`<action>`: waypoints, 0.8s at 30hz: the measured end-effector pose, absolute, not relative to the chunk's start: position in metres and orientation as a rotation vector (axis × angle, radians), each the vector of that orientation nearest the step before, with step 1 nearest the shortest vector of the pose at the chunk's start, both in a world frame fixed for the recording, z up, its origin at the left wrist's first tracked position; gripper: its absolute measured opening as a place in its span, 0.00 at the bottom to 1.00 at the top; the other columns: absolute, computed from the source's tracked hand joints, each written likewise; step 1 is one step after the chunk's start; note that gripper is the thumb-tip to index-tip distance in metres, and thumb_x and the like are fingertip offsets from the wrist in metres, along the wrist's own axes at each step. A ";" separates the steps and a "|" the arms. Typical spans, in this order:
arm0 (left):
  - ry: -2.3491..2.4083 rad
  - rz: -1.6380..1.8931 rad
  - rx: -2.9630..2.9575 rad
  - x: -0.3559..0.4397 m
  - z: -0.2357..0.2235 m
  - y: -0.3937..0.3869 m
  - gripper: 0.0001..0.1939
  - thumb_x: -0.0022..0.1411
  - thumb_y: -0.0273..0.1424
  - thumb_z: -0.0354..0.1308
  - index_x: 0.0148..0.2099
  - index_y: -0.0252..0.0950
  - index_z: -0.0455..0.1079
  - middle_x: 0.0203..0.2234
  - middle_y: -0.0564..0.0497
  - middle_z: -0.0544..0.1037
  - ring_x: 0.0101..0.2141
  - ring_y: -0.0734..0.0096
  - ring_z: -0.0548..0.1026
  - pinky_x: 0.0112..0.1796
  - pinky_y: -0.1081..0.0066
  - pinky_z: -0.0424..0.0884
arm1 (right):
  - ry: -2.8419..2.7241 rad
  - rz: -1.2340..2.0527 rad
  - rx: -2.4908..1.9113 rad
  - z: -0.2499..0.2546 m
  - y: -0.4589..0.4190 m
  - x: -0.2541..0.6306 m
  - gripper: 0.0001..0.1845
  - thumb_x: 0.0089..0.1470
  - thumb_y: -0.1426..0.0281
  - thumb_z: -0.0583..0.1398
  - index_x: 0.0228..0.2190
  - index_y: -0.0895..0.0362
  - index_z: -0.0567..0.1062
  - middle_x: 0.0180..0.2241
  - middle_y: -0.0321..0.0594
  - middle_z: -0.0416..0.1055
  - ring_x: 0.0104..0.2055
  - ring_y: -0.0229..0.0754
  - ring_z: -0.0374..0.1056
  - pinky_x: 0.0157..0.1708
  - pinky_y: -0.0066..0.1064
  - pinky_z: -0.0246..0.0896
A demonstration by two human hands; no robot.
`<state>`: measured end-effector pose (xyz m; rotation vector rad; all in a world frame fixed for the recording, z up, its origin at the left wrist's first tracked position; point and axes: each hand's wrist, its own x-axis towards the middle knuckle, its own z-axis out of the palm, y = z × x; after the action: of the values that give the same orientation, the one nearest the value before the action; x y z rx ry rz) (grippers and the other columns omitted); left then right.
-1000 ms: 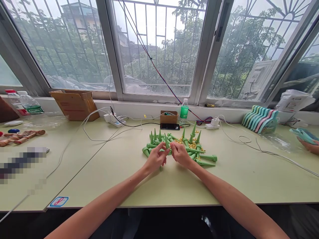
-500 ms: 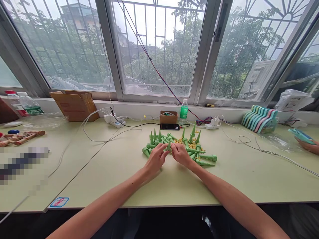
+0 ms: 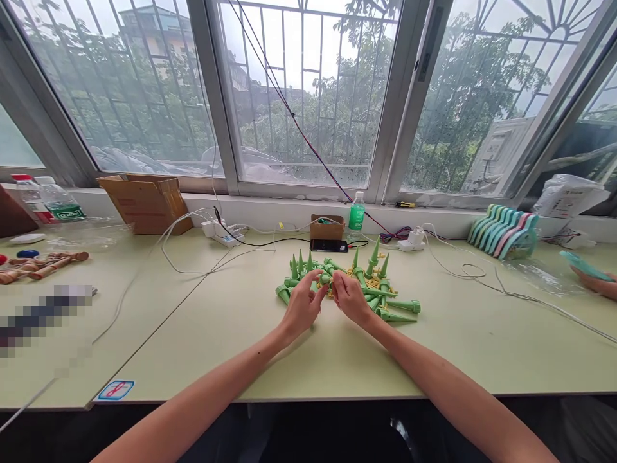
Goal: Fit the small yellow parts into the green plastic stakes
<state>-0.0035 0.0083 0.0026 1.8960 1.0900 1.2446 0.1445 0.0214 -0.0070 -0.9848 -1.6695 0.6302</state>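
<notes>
My left hand [image 3: 303, 302] is closed in a pinch on a green plastic watering spike [image 3: 326, 279], whose rounded end now faces me. Close beside it, my right hand [image 3: 351, 297] has its thumb and fingers pressed together near the spike; what they pinch is too small to make out. Behind and around both hands lie several more green spikes, some standing point up like this upright spike [image 3: 373, 256], others on their sides like this lying spike [image 3: 403, 307]. Small yellow pieces [image 3: 373, 281] are scattered among them.
A phone [image 3: 328, 245], a small cardboard box [image 3: 326, 228] and a green-labelled bottle [image 3: 357, 215] stand behind the pile. Cables and a power strip [image 3: 229, 239] run along the back. Hangers [image 3: 504, 231] stand at right, near another person's hand [image 3: 595, 283]. Wooden toys [image 3: 58, 265] lie at left.
The spike in my left hand has turned from point up to showing its rounded end. My left fingers have spread a little, and the right hand has barely shifted.
</notes>
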 end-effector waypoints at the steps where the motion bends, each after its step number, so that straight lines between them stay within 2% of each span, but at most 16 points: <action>1: 1.104 1.248 1.857 -0.003 0.002 0.009 0.19 0.63 0.43 0.51 0.52 0.39 0.62 0.43 0.47 0.71 0.16 0.84 0.67 0.16 0.77 0.64 | -1.670 0.618 -0.981 -0.006 0.021 0.145 0.23 0.65 0.56 0.44 0.22 0.55 0.58 0.16 0.29 0.56 0.17 0.32 0.52 0.20 0.26 0.47; 5: 1.099 1.222 1.718 -0.002 0.004 0.010 0.18 0.62 0.47 0.50 0.40 0.36 0.63 0.34 0.51 0.72 0.15 0.82 0.67 0.14 0.78 0.63 | -1.677 0.528 -0.972 -0.005 0.022 0.147 0.22 0.65 0.58 0.44 0.23 0.55 0.57 0.18 0.30 0.55 0.18 0.33 0.51 0.21 0.26 0.47; 9: 0.936 1.122 1.532 -0.002 0.009 0.010 0.23 0.63 0.51 0.46 0.31 0.34 0.62 0.26 0.52 0.70 0.15 0.80 0.67 0.14 0.76 0.64 | -1.708 0.459 -0.954 -0.005 0.022 0.148 0.21 0.65 0.59 0.45 0.23 0.55 0.57 0.19 0.30 0.54 0.20 0.33 0.50 0.22 0.26 0.47; 15: 0.782 1.015 1.409 -0.003 0.010 0.009 0.25 0.61 0.52 0.48 0.31 0.32 0.64 0.26 0.52 0.69 0.16 0.79 0.68 0.15 0.76 0.64 | -1.725 0.554 -0.867 -0.002 0.019 0.147 0.22 0.65 0.58 0.45 0.22 0.55 0.58 0.18 0.31 0.58 0.19 0.32 0.53 0.22 0.25 0.50; 24: 0.723 0.941 1.379 -0.007 0.006 0.013 0.25 0.59 0.52 0.52 0.33 0.32 0.63 0.26 0.52 0.69 0.17 0.80 0.67 0.17 0.77 0.64 | -1.676 0.695 -0.890 -0.006 0.019 0.145 0.24 0.63 0.53 0.45 0.21 0.54 0.57 0.16 0.31 0.58 0.18 0.33 0.54 0.18 0.25 0.49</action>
<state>-0.0072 0.0125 0.0064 1.3786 0.7226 0.9409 0.1450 0.0192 -0.0056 -0.8896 -1.6763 0.6945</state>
